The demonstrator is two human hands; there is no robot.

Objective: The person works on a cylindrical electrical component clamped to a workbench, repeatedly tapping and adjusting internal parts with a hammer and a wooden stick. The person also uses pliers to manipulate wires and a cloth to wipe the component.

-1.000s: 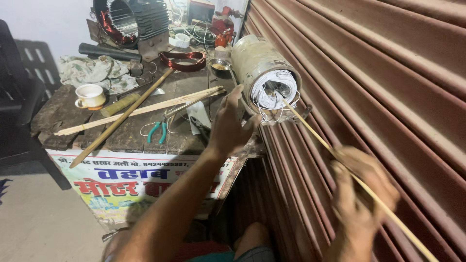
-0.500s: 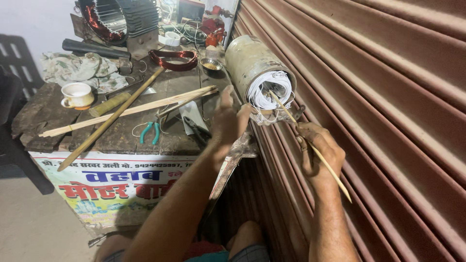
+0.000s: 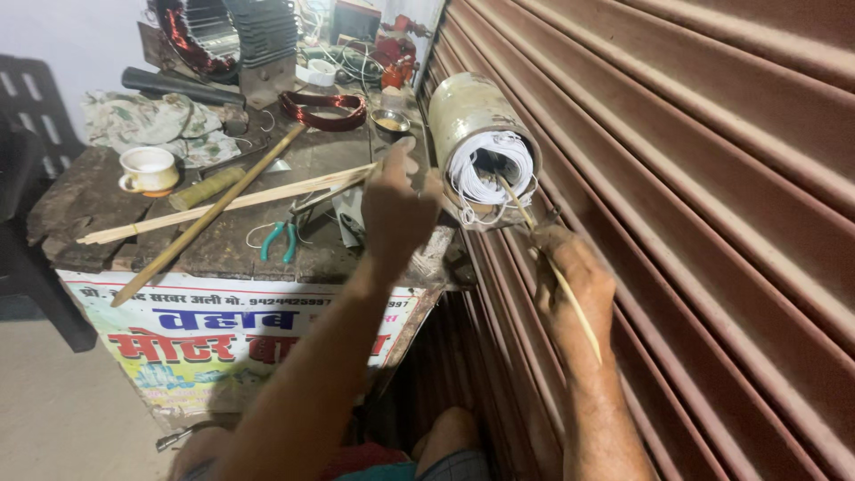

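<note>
A pale, worn metal cylinder (image 3: 472, 111) is lying on its side at the right edge of the bench (image 3: 80, 200), its open end facing the camera and showing white sheets (image 3: 485, 160) curling round the inside of the bore. A thin wooden stick (image 3: 543, 258) is reaching into that opening, and the right hand (image 3: 570, 285) is clenching its grip round the stick just below the cylinder. The left hand (image 3: 396, 205) is hovering just beside the cylinder's left side with its fingers partly curled; whether it is grasping anything cannot be told. Long pale wooden strips (image 3: 223, 205) and a darker wooden rod (image 3: 209, 214) are lying across the bench, with green-handled pliers (image 3: 278, 240) near them. A cream cup (image 3: 147, 169) is standing on the left, a coil of copper wire (image 3: 321, 107) further back. On the bench's front a rectangular white sign (image 3: 205, 330) is hanging, carrying blue and red lettering. A brown ribbed shutter (image 3: 695, 178) is filling the right side.
</note>
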